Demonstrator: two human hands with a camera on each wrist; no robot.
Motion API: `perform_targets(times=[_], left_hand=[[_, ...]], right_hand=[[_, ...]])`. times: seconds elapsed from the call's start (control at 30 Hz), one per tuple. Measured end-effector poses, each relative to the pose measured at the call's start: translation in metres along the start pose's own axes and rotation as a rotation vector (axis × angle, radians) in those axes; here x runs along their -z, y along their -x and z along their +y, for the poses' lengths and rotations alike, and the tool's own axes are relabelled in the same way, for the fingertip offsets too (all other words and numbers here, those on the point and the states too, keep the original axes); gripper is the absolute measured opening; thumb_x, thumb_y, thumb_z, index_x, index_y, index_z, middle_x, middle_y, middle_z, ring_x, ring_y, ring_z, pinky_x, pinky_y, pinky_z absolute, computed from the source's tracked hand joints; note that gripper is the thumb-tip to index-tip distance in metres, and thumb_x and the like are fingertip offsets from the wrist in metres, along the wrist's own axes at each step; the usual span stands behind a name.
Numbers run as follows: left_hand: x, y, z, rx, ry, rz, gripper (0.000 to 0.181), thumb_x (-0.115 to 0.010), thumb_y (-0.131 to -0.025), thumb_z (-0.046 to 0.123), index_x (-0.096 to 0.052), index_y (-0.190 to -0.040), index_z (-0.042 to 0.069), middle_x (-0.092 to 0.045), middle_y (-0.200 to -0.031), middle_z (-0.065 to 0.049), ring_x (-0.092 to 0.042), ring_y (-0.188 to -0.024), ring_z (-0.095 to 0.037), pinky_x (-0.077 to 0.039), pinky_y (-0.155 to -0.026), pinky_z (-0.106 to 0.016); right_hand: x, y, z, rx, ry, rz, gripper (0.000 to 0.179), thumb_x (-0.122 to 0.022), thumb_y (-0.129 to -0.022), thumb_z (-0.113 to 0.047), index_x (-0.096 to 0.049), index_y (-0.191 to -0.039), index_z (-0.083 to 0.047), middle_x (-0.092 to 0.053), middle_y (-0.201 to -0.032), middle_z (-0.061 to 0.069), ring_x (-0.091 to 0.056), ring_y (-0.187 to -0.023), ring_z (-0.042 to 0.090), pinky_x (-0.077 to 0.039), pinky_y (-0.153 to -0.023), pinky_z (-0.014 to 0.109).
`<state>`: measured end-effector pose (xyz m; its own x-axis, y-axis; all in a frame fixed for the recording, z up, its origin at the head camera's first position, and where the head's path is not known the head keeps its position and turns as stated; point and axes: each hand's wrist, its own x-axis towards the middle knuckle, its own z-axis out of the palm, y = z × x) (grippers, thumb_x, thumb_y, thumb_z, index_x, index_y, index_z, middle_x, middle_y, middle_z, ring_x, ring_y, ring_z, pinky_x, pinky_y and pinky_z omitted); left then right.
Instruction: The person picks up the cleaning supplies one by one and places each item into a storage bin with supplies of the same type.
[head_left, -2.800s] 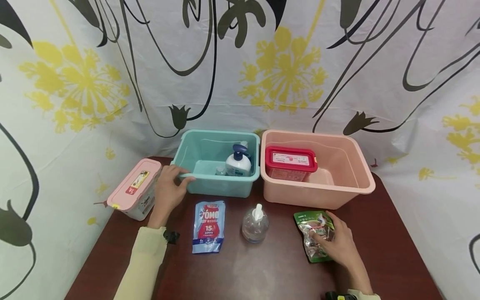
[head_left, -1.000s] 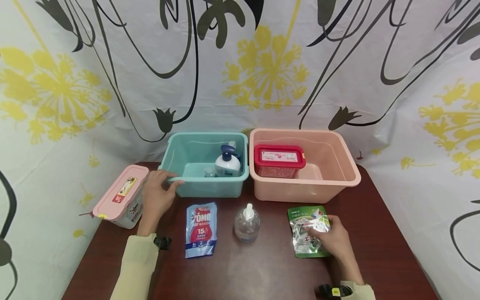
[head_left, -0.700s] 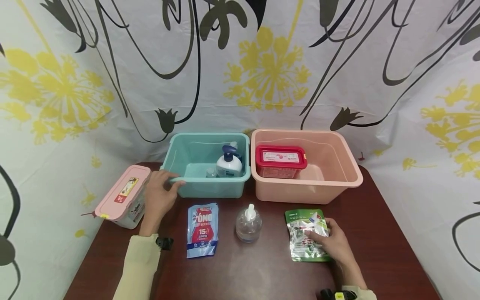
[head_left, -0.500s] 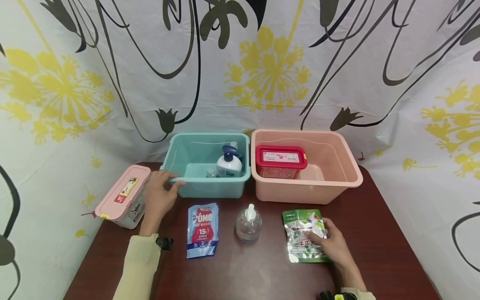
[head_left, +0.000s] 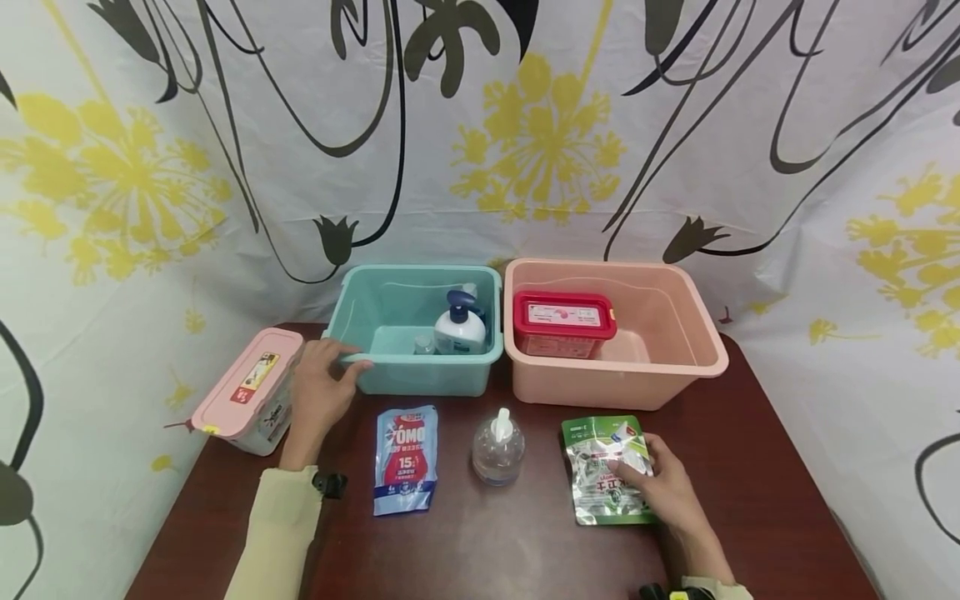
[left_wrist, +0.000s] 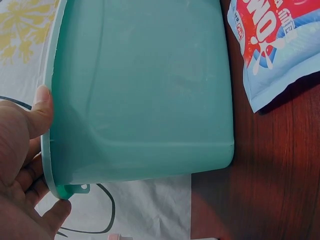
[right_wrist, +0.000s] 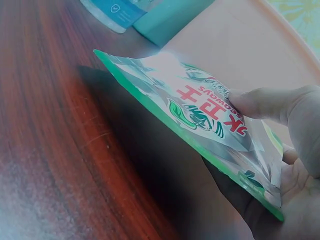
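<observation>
My left hand (head_left: pixel 322 392) grips the front left corner of the teal bin (head_left: pixel 420 377), thumb outside the rim and fingers inside it. In the left wrist view the thumb (left_wrist: pixel 44 107) presses the bin's outer wall just under the lip. My right hand (head_left: pixel 670 487) holds a green and silver foil pouch (head_left: pixel 603 475) by its right side, thumb on the printed face and fingers beneath. The right wrist view shows the pouch (right_wrist: pixel 200 110) tilted, its near edge raised over the table with a shadow below. Inside the teal bin stands a white pump bottle (head_left: pixel 459 332) with a blue top.
A peach bin (head_left: pixel 600 387) beside the teal one holds a red-lidded box (head_left: pixel 564 321). On the table (head_left: pixel 480 550) lie a blue OMO pouch (head_left: pixel 406 461) and a clear pump bottle (head_left: pixel 498 450). A pink-lidded box (head_left: pixel 251 387) sits at the left edge, near the patterned cloth.
The foil pouch, at first dark and angled under my right hand, has turned its printed face up and shifted slightly left. My left hand stays on the teal bin's corner. The head view has shifted slightly.
</observation>
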<state>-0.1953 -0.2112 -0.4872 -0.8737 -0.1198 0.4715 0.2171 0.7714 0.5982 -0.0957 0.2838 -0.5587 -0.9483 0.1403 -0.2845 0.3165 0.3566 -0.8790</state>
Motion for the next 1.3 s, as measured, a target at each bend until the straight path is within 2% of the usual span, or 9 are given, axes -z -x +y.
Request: perform_targets(times=[0.47,0.73,0.9,1.07,1.3], left_hand=[[-0.001,-0.001,0.000,0.003,0.006,0.000,0.031,-0.082,-0.087,0.031,-0.074,-0.109,0.011,-0.071,-0.115,-0.011,-0.055,-0.108,-0.029,-0.046,-0.102,-0.061],[0.000,-0.001,0.001,0.012,0.001,-0.003,0.031,-0.082,-0.087,0.032,-0.074,-0.109,0.011,-0.071,-0.116,-0.011,-0.055,-0.108,-0.029,-0.045,-0.103,-0.062],[0.000,-0.001,0.001,0.008,0.004,0.000,0.031,-0.082,-0.087,0.032,-0.074,-0.108,0.011,-0.071,-0.116,-0.011,-0.055,-0.108,-0.029,-0.045,-0.102,-0.062],[0.000,-0.001,0.002,0.005,0.005,0.004,0.031,-0.082,-0.087,0.032,-0.074,-0.108,0.011,-0.071,-0.115,-0.011,-0.055,-0.107,-0.029,-0.046,-0.101,-0.061],[0.000,-0.001,0.002,0.020,-0.005,-0.004,0.030,-0.082,-0.088,0.031,-0.074,-0.109,0.011,-0.070,-0.117,-0.011,-0.055,-0.110,-0.030,-0.045,-0.103,-0.063]], right_hand=[[0.000,0.004,-0.008,0.044,-0.003,0.009,0.071,-0.081,-0.090,-0.027,-0.040,-0.146,-0.010,-0.068,-0.110,0.015,-0.070,-0.075,0.015,-0.058,-0.065,0.033],[0.001,0.007,-0.015,0.034,-0.080,-0.012,0.078,-0.081,-0.090,-0.019,-0.032,-0.152,-0.012,-0.071,-0.108,0.016,-0.074,-0.074,0.020,-0.061,-0.063,0.038],[0.002,0.012,-0.020,0.040,-0.053,-0.019,0.087,-0.081,-0.090,-0.020,-0.025,-0.157,-0.018,-0.071,-0.110,0.020,-0.075,-0.074,0.022,-0.061,-0.063,0.038],[0.002,0.016,-0.025,0.078,-0.076,-0.043,0.094,-0.081,-0.090,-0.018,-0.019,-0.160,-0.025,-0.070,-0.109,0.023,-0.075,-0.073,0.025,-0.061,-0.062,0.041],[0.002,0.018,-0.029,0.135,-0.096,-0.066,0.096,-0.080,-0.090,-0.015,-0.017,-0.162,-0.026,-0.070,-0.105,0.023,-0.075,-0.071,0.025,-0.061,-0.060,0.043]])
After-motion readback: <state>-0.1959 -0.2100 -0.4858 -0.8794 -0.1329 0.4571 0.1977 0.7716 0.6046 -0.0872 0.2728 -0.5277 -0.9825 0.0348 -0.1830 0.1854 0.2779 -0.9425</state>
